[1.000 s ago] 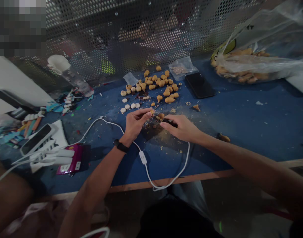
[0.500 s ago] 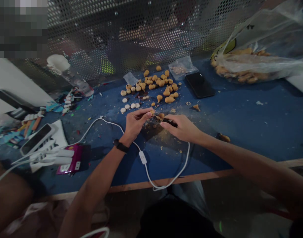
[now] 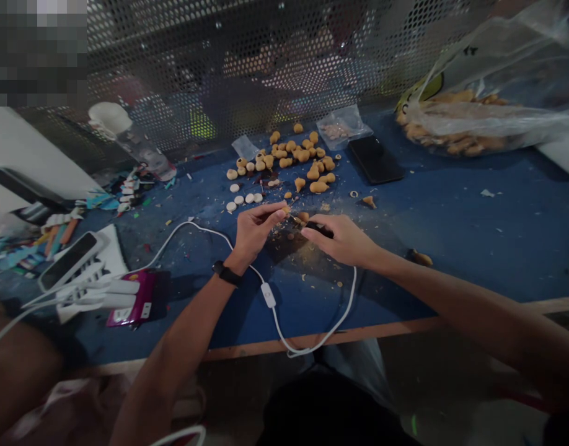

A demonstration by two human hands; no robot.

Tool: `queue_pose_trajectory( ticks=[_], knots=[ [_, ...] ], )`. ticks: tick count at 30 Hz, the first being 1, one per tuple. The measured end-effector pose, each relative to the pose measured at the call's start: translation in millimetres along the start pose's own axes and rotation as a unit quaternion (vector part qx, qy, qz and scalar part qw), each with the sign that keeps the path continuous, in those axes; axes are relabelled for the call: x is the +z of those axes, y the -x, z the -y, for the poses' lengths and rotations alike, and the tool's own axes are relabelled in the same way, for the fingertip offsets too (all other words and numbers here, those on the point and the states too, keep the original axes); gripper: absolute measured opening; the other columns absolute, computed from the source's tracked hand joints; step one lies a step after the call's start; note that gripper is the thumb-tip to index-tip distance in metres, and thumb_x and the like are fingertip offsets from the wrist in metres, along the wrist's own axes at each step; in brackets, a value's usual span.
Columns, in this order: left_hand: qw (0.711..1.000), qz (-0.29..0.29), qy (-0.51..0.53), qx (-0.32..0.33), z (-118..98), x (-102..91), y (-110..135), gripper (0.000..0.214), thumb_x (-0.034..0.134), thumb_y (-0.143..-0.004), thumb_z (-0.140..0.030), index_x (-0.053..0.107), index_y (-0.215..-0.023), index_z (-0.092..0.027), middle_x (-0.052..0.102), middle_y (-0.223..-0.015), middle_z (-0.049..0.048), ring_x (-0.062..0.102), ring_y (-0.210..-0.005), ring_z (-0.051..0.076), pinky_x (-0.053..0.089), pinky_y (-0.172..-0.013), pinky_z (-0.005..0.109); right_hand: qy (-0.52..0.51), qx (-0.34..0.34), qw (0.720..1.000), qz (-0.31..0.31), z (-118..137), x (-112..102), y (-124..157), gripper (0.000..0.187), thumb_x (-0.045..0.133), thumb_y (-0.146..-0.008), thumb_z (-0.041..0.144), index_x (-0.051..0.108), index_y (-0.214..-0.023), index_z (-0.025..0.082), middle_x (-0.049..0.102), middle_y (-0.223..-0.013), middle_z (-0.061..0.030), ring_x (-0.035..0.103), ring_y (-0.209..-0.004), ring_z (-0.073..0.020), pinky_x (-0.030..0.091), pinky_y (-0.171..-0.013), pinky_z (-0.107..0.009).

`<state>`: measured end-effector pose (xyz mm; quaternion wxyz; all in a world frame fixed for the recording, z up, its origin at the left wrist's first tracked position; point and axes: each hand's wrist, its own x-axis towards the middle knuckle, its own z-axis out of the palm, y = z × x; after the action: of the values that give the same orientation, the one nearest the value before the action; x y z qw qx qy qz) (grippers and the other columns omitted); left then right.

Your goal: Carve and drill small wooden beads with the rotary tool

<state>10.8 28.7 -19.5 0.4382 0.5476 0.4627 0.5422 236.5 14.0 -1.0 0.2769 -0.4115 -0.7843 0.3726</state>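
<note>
My left hand (image 3: pixel 254 232) is closed in a narrow pinch, its fingertips (image 3: pixel 276 212) gripping a small tan piece (image 3: pixel 286 210) just above the blue work table (image 3: pixel 470 248). A black watch (image 3: pixel 226 273) sits on that wrist. My right hand (image 3: pixel 341 240) is curled tightly around a small dark-handled tool (image 3: pixel 319 229), whose thin end points toward the pinched piece, though I can't tell whether the two are touching. A second tan piece (image 3: pixel 304 217) lies just between my hands, and pale shavings (image 3: pixel 284 238) are scattered below them. Just beyond my fingers is a loose heap of tan gourd-shaped pieces (image 3: pixel 296 164), with round pale beads (image 3: pixel 238 199) along its near left side. A white cable (image 3: pixel 268 295) with an inline switch loops under my forearms. Past the heap lie a small clear zip bag (image 3: pixel 343 127) and a black phone (image 3: pixel 375 160), and to the right a clear plastic bag (image 3: pixel 456 124) holds many more tan pieces. To my left are a white power strip (image 3: pixel 98 291), a pink packet (image 3: pixel 131 297), a second phone (image 3: pixel 68 261) and a clear bottle with a white cap (image 3: pixel 126 139). A perforated metal screen (image 3: pixel 219 62) stands along the far edge of the table.
</note>
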Motion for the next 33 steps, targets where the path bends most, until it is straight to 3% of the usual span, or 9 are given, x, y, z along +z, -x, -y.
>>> queue_pose_trajectory(
  ticks=[14, 23, 27, 30, 33],
  knots=[
    [1.000, -0.001, 0.007, 0.003, 3.0, -0.7, -1.6, 0.038, 0.088, -0.077, -0.052, 0.085, -0.099, -0.021, 0.084, -0.096, 0.0075, 0.075, -0.080, 0.017, 0.062, -0.082, 0.033, -0.002, 0.001, 1.000, 0.003, 0.3, -1.3, 0.2, 0.037, 0.052, -0.103, 0.050, 0.059, -0.083, 0.020, 0.054, -0.061, 0.0028, 0.048, -0.055, -0.0131, 0.029, -0.057, -0.030],
    [0.993, 0.001, 0.111, -0.028, 11.5, -3.3, -6.4, 0.035, 0.083, -0.084, -0.050, 0.080, -0.108, -0.025, 0.081, -0.100, 0.0051, 0.073, -0.085, 0.015, 0.059, -0.086, 0.033, 0.002, -0.010, 1.000, 0.008, 2.9, -1.3, 3.3, 0.038, 0.051, -0.103, 0.052, 0.061, -0.087, 0.019, 0.057, -0.063, 0.0018, 0.051, -0.055, -0.0135, 0.032, -0.057, -0.029],
    [0.990, 0.017, 0.130, -0.054, 8.8, -5.3, -6.3, 0.032, 0.082, -0.085, -0.049, 0.080, -0.106, -0.025, 0.079, -0.101, 0.0051, 0.070, -0.085, 0.016, 0.058, -0.088, 0.036, 0.057, -0.136, 0.988, 0.049, 7.8, 4.4, 14.1, 0.038, 0.049, -0.105, 0.050, 0.064, -0.110, 0.016, 0.067, -0.077, -0.0041, 0.058, -0.062, -0.0171, 0.038, -0.062, -0.031],
    [0.988, 0.024, 0.139, -0.063, 7.7, -5.8, -5.7, 0.033, 0.080, -0.086, -0.051, 0.079, -0.105, -0.024, 0.077, -0.099, 0.0052, 0.069, -0.084, 0.016, 0.057, -0.087, 0.036, 0.098, -0.286, 0.950, 0.082, 10.1, 13.6, 21.1, 0.038, 0.045, -0.108, 0.051, 0.063, -0.113, 0.018, 0.073, -0.091, -0.0101, 0.066, -0.079, -0.0224, 0.047, -0.073, -0.035],
    [0.987, 0.030, 0.141, -0.071, 8.0, -5.6, -5.7, 0.035, 0.080, -0.086, -0.052, 0.079, -0.106, -0.024, 0.076, -0.096, 0.0053, 0.068, -0.083, 0.016, 0.057, -0.085, 0.035, 0.122, -0.368, 0.915, 0.114, 10.9, 24.2, 23.2, 0.037, 0.042, -0.111, 0.048, 0.062, -0.116, 0.018, 0.075, -0.101, -0.0133, 0.069, -0.096, -0.0257, 0.053, -0.087, -0.041]
  ],
)
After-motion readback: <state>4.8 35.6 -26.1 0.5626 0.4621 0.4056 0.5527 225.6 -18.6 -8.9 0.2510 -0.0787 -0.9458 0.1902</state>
